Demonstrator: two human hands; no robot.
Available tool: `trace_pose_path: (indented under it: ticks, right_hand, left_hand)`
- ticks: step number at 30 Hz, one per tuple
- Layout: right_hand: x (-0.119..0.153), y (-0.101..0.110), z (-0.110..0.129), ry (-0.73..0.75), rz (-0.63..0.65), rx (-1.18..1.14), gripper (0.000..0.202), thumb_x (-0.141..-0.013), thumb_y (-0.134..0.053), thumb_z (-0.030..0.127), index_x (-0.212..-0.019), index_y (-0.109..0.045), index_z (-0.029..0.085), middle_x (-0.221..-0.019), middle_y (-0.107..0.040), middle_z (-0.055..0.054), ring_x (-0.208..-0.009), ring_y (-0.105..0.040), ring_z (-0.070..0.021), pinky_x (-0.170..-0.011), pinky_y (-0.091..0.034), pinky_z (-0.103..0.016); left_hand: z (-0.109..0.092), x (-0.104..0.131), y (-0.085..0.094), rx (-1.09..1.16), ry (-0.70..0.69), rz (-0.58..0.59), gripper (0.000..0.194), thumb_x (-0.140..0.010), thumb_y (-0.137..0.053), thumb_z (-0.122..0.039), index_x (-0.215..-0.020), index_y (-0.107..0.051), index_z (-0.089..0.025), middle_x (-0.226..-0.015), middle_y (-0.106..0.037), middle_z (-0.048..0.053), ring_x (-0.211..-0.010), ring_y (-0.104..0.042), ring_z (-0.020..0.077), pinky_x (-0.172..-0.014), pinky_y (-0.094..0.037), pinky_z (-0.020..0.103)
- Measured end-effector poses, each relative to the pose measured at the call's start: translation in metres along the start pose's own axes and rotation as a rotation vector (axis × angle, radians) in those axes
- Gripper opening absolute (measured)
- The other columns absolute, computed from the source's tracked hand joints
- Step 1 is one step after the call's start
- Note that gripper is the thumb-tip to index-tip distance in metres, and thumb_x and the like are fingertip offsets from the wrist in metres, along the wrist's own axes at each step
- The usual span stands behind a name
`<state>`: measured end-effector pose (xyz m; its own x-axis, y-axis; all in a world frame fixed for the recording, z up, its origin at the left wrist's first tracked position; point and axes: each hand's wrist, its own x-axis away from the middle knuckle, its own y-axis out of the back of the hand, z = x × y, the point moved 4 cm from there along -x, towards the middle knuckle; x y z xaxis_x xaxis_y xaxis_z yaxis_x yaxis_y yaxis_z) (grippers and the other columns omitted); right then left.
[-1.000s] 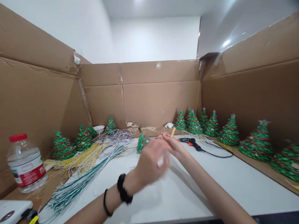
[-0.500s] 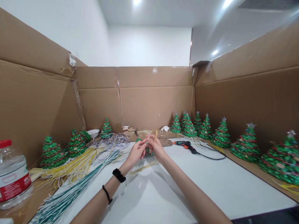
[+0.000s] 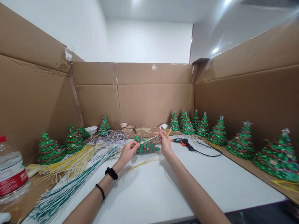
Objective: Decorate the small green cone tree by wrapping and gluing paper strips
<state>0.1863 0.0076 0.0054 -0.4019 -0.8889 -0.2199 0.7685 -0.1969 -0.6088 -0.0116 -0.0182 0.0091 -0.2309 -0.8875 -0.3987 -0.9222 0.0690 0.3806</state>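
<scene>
Left hand (image 3: 129, 151): I had fingers (image 3: 135, 144) pinching one end of pale strand (image 3: 149, 139), stretched straight toward right hand (image 3: 165, 144). There, fingers (image 3: 161, 133) gripped tan stick (image 3: 168, 133); strand's far end seemed held too, too small to confirm. Small green tree (image 3: 146, 147) lay sideways on worktop (image 3: 144, 193), between hands. Glue gun (image 3: 185, 143) rested on worktop, right of right hand.

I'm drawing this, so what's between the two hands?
In the head view, a pale strand stretches from left hand to right hand, and a green tree lies on its side.
</scene>
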Motion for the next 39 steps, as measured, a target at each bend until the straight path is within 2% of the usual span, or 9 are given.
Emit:
trace_pose_path:
  ticks: [3,12,17,22,31,39]
  right_hand:
    - [-0.002,0.004,-0.002,0.021,-0.039,0.042,0.037,-0.058,-0.062,0.037,-0.089,-0.057,0.017,-0.063,-0.066,0.001,-0.04,-0.023,-0.006,-0.04,-0.016,-0.021]
    - [-0.003,0.008,-0.005,0.089,-0.067,0.137,0.033,-0.059,-0.059,0.034,-0.088,-0.059,0.016,-0.061,-0.065,0.002,-0.042,-0.027,-0.0065,-0.04,-0.021,-0.021]
    - [-0.002,0.006,-0.007,0.016,-0.025,0.083,0.032,-0.057,-0.06,0.028,-0.087,-0.059,0.019,-0.064,-0.066,0.002,-0.043,-0.031,-0.0071,-0.04,-0.022,-0.02]
    - [-0.004,0.009,-0.006,0.037,-0.046,0.076,0.032,-0.057,-0.06,0.031,-0.086,-0.06,0.018,-0.064,-0.066,0.001,-0.041,-0.029,-0.0063,-0.039,-0.022,-0.02]
    - [-0.006,0.014,-0.003,0.09,-0.064,0.046,0.043,-0.059,-0.064,0.037,-0.096,-0.063,0.015,-0.068,-0.068,-0.001,-0.041,-0.025,-0.0045,-0.039,-0.019,-0.019]
    - [-0.008,0.015,-0.002,0.102,-0.105,0.012,0.039,-0.059,-0.064,0.037,-0.091,-0.065,0.016,-0.068,-0.068,-0.001,-0.041,-0.023,-0.0043,-0.039,-0.018,-0.02]
  left_hand:
    - [-0.001,0.003,0.004,-0.061,-0.038,-0.052,0.027,-0.078,-0.051,-0.043,-0.069,-0.054,-0.018,-0.047,-0.045,-0.006,-0.043,-0.04,0.0091,-0.045,-0.029,0.021]
    - [0.013,0.002,0.005,-0.187,-0.041,-0.045,0.026,-0.08,-0.049,-0.041,-0.071,-0.057,-0.018,-0.056,-0.053,-0.003,-0.053,-0.047,0.0126,-0.053,-0.033,0.023]
    - [0.011,0.003,0.006,-0.174,-0.058,-0.065,0.024,-0.08,-0.05,-0.039,-0.069,-0.056,-0.018,-0.057,-0.053,-0.003,-0.053,-0.047,0.0124,-0.053,-0.033,0.023]
    - [0.015,0.001,0.004,-0.174,-0.064,-0.045,0.024,-0.081,-0.05,-0.039,-0.071,-0.058,-0.019,-0.058,-0.054,-0.003,-0.055,-0.049,0.0129,-0.054,-0.034,0.023]
    - [0.017,0.0,0.004,-0.171,-0.055,-0.031,0.025,-0.081,-0.05,-0.039,-0.069,-0.056,-0.018,-0.06,-0.057,-0.001,-0.058,-0.052,0.0141,-0.058,-0.037,0.025]
    - [0.012,0.0,0.007,-0.103,-0.075,-0.059,0.024,-0.078,-0.05,-0.04,-0.067,-0.053,-0.019,-0.06,-0.054,-0.001,-0.058,-0.051,0.0143,-0.059,-0.038,0.025]
